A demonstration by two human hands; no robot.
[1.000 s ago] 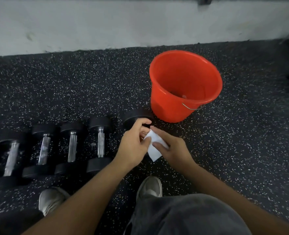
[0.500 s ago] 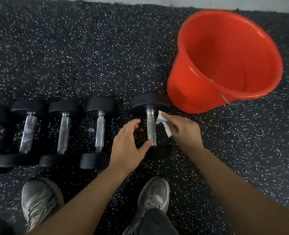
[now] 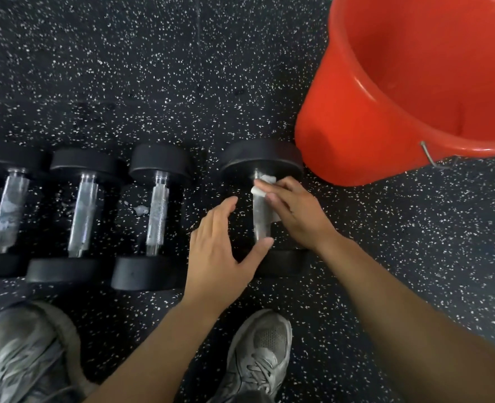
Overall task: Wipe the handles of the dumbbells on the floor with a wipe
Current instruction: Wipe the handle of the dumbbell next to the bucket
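Several black dumbbells with metal handles lie side by side on the speckled floor. The rightmost dumbbell (image 3: 262, 161) has its handle (image 3: 260, 219) between my hands. My right hand (image 3: 297, 213) holds a white wipe (image 3: 265, 184) pressed against the top of that handle, fingers wrapped around from the right. My left hand (image 3: 221, 248) is spread, fingers apart, just left of the handle, with its thumb tip touching the handle's lower end. The near weight of this dumbbell is partly hidden by my hands.
A red bucket (image 3: 357, 126) with a wire handle stands right next to the rightmost dumbbell's far weight. Three more dumbbells (image 3: 157, 210) lie to the left. My two grey shoes (image 3: 258, 356) are planted below the row. A small white scrap (image 3: 141, 210) lies between two handles.
The view has dropped closer to the floor. My right hand has brought the wipe onto the handle's top and wrapped around it; my left hand has stayed open beside the handle.
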